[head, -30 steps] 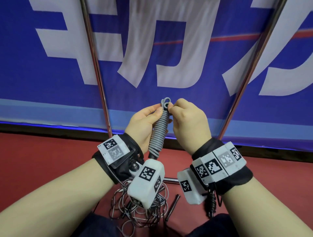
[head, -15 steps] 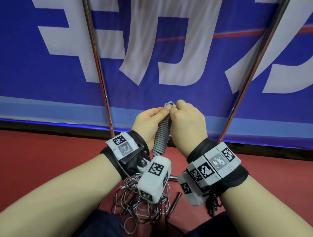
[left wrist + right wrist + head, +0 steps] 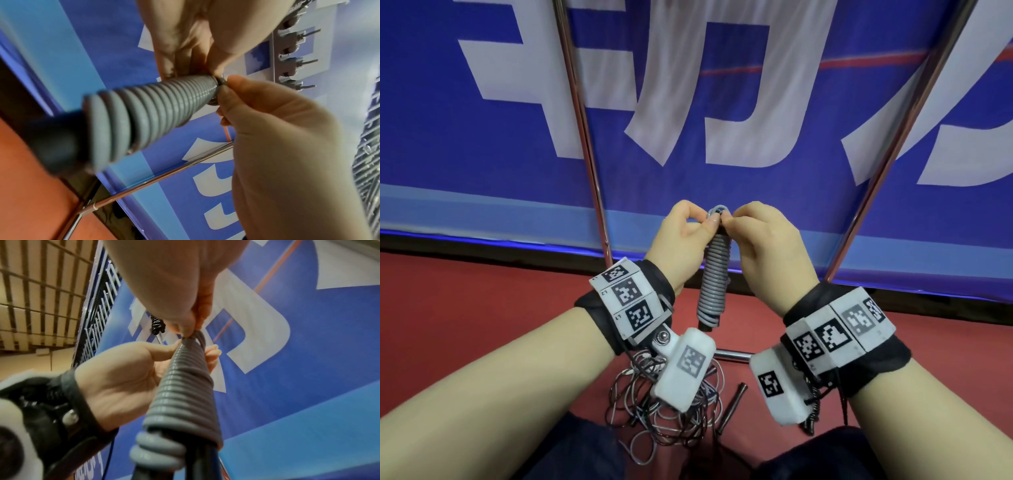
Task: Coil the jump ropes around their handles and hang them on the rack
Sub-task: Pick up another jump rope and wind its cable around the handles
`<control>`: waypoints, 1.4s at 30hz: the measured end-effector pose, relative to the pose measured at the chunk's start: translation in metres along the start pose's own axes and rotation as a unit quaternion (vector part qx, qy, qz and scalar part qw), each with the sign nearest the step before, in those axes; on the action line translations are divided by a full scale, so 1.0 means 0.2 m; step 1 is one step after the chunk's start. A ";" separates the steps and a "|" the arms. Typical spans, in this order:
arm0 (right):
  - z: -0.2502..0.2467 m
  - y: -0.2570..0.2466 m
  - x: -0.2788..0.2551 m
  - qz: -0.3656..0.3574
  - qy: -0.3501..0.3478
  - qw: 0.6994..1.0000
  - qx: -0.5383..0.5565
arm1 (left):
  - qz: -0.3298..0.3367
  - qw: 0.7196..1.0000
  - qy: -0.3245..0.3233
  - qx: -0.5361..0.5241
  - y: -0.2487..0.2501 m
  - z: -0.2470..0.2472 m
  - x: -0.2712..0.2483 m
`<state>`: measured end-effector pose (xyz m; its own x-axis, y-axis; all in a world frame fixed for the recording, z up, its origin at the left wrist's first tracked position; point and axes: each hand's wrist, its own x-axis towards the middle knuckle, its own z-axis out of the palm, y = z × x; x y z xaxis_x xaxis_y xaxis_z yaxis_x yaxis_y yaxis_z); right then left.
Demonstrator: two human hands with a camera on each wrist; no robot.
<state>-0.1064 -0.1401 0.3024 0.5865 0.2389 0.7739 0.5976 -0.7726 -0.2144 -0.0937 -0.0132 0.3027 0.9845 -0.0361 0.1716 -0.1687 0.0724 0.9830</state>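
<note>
A person's left hand (image 3: 681,236) and right hand (image 3: 760,240) pinch the top loop of a grey jump rope (image 3: 714,274), wound tightly round its dark handles and held in the air before a blue banner (image 3: 722,102), well above the red floor (image 3: 465,308). The bundle hangs near upright, long axis vertical, loop end up. It looks light, its plastic cord springy and slick, so it is best held at the loop. Uncoiled ropes (image 3: 664,418) lie below.
</note>
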 end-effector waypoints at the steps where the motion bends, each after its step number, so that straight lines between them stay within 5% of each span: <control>1: -0.01 0.01 0.00 0.031 0.006 0.998 0.047 | -0.004 1.000 -0.007 -0.002 0.00 0.00 0.00; 3: -0.04 0.01 0.01 0.141 0.015 0.974 0.177 | -0.003 1.000 -0.015 0.008 0.00 0.00 0.00; 5: -0.06 0.01 0.02 0.268 0.012 0.915 0.301 | 0.013 0.999 -0.031 0.035 0.00 0.00 0.01; 7: -0.07 0.02 0.02 0.305 0.024 0.892 0.334 | 0.032 0.996 -0.049 0.066 0.00 0.00 0.01; 13: -0.02 0.02 0.00 0.209 0.001 0.951 0.226 | 0.088 0.967 -0.059 0.231 -0.02 -0.03 0.00; 17: 0.00 0.04 0.00 0.139 -0.032 0.975 0.172 | 0.071 0.971 -0.078 0.217 -0.02 -0.04 0.00; 22: -0.01 0.07 -0.01 0.170 -0.093 0.961 0.195 | 0.050 0.974 -0.126 0.184 -0.05 -0.01 -0.02; 26: -0.03 0.06 0.01 0.237 -0.064 0.931 0.270 | 0.060 0.986 -0.094 0.126 -0.04 0.00 0.00; 30: -0.04 0.06 0.02 0.335 -0.004 0.853 0.399 | 0.021 0.994 -0.107 0.008 -0.02 0.01 0.00; 33: -0.05 0.05 0.02 0.382 -0.018 0.774 0.505 | -0.010 0.994 -0.094 -0.059 -0.01 0.01 0.00; 37: -0.05 0.04 0.02 0.411 -0.019 0.707 0.575 | -0.034 0.991 -0.078 -0.101 0.01 0.00 0.00; 40: -0.05 0.06 0.03 0.459 -0.026 0.619 0.636 | -0.027 0.991 -0.052 -0.117 0.03 0.00 0.01; 42: -0.06 0.07 0.03 0.478 -0.045 0.593 0.646 | -0.018 0.992 -0.033 -0.117 0.03 0.01 0.00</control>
<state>-0.1001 -0.1562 0.3113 0.9870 0.1311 -0.0932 -0.1471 0.5020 -0.8523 -0.0939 -0.0140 0.3091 0.9832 -0.1067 0.1483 -0.1104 0.2998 0.9476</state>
